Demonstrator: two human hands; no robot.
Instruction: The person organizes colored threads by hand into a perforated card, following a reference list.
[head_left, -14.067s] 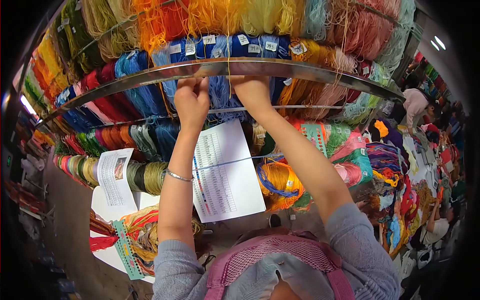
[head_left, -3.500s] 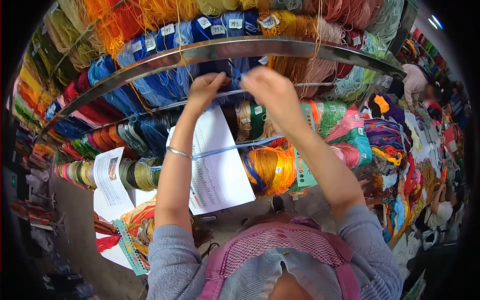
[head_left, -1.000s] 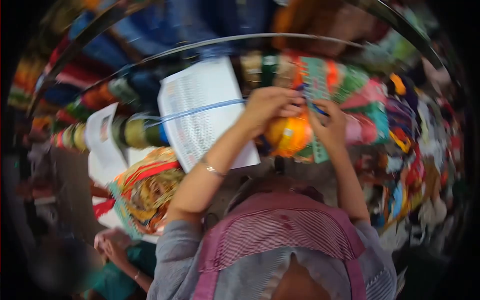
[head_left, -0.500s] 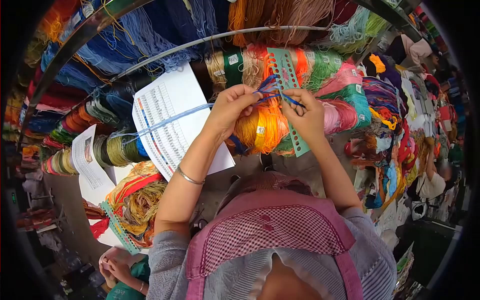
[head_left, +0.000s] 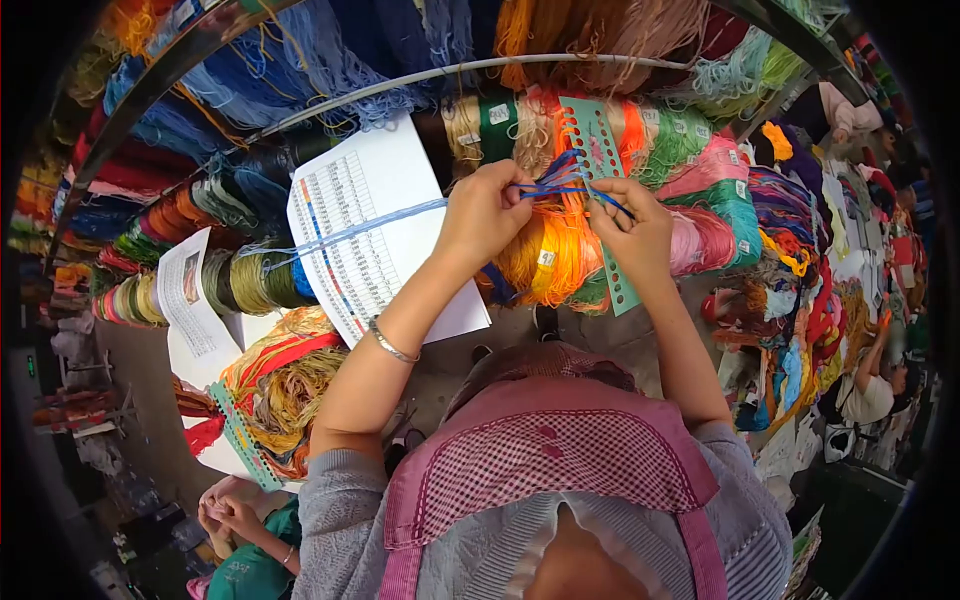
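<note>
Pinching blue threads between closed-up fingers of left hand and right hand, at the green punched card. Likely light, limp, slippery, tangle-prone; best gripped close to the card. Carried in card's holes: orange strands. Can't make out knots.

Below centre, free room lies over the floor; higher, blue threads block passage between the left hand and right hand, and a thin rail crosses the top.
</note>
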